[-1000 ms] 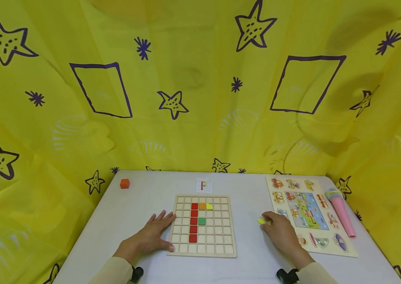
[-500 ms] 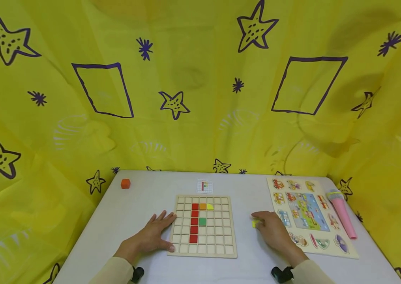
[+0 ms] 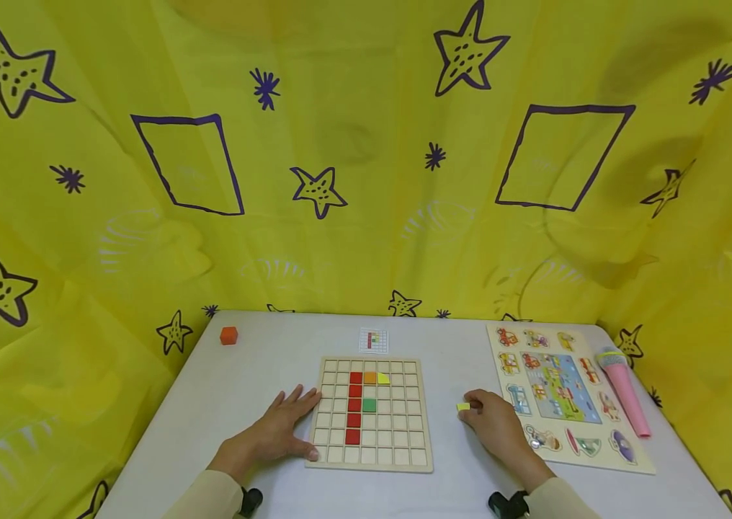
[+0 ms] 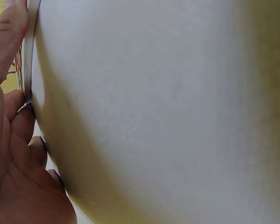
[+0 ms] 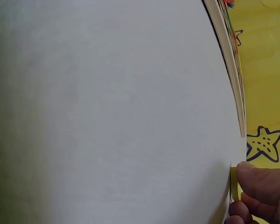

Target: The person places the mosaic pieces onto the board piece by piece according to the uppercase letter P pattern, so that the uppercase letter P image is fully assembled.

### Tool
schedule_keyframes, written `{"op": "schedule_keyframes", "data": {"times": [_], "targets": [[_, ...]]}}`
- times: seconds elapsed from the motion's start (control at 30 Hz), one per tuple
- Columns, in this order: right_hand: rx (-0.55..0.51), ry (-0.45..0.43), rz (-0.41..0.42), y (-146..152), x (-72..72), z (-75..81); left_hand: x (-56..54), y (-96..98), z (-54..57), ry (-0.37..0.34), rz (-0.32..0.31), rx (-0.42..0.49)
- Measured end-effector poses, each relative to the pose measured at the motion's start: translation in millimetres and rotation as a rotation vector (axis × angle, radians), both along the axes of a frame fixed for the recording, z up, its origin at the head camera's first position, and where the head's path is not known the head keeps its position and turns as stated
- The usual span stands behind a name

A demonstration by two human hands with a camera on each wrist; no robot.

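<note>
In the head view my left hand [image 3: 275,429] rests with spread fingers against the left edge of a wooden grid board [image 3: 400,420]. A column of several red tiles [image 3: 355,405] lies in the grid. Beside it sit an orange tile [image 3: 369,378], a yellow piece [image 3: 383,378] and a green tile [image 3: 369,405]. Right of the board, my right hand [image 3: 496,425] pinches a small yellow tile [image 3: 463,407] near the tabletop. The right wrist view shows the thumb [image 5: 263,184] against that tile's thin side. Seen from the left wrist, the fingers touch the board's edge.
A small card [image 3: 374,340] with a coloured grid pattern lies behind the board. An orange cube [image 3: 228,336] is at the back left. To the right lie a picture puzzle [image 3: 604,441] and a pink toy microphone [image 3: 625,396]. Yellow cloth [image 3: 366,252] hangs around the table.
My right hand has moved left, away from the puzzle, carrying the yellow tile, which shows at a different angle in the fingers. The left hand stays against the board.
</note>
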State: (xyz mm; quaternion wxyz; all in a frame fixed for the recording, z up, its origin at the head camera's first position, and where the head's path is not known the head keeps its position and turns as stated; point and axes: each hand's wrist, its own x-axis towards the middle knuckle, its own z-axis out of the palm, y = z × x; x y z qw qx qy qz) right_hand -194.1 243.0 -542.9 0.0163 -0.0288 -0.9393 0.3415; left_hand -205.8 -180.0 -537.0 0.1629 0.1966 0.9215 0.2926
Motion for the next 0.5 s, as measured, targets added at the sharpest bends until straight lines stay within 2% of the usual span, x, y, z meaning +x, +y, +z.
{"op": "schedule_keyframes", "data": {"times": [0.3, 0.5], "targets": [[0.035, -0.002, 0.046, 0.0, 0.6, -3.5, 0.0, -0.8, -2.0, 0.005, -0.013, 0.008], [0.033, 0.008, 0.045, -1.6, 1.5, -2.6, 0.0, -0.7, -1.5, 0.004, -0.011, 0.007]]}}
